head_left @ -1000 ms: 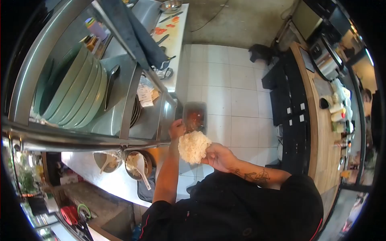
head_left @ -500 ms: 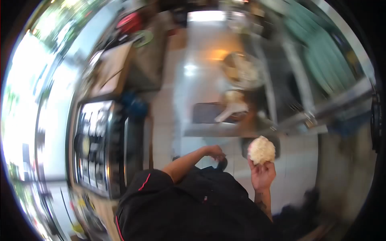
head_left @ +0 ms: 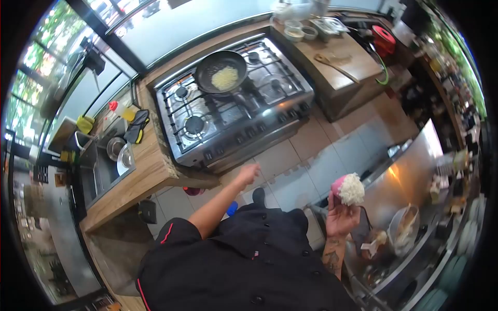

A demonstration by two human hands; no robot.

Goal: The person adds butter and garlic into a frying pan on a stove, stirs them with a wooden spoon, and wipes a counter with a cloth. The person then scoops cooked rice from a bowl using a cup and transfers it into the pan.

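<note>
My right hand (head_left: 342, 218) is raised at the right, its fingers gripping a small pink bowl (head_left: 338, 185). White, crumbly or grainy food (head_left: 351, 189) heaps over the bowl's rim, which is tilted to the right; whether it is rice or shredded cheese I cannot tell. My left hand (head_left: 249, 174) hangs low before the stove with nothing in it, its fingers loosely apart. A dark frying pan (head_left: 205, 65) rests on a back burner of the gas stove (head_left: 223, 116), with pale yellow bits (head_left: 225, 78) spread in it.
Right of the stove, a wooden counter (head_left: 332, 49) bears a wooden spoon (head_left: 337, 68) and small bowls. A sink (head_left: 94, 179) and a squeeze bottle (head_left: 120, 110) are at the left. The steel counter (head_left: 399, 179) at the right holds a large bowl (head_left: 403, 228).
My view has swung left from the steel counter to face the stove. The pink bowl stays in my right hand, and its side shows more. My left hand remains low, its fingers less curled.
</note>
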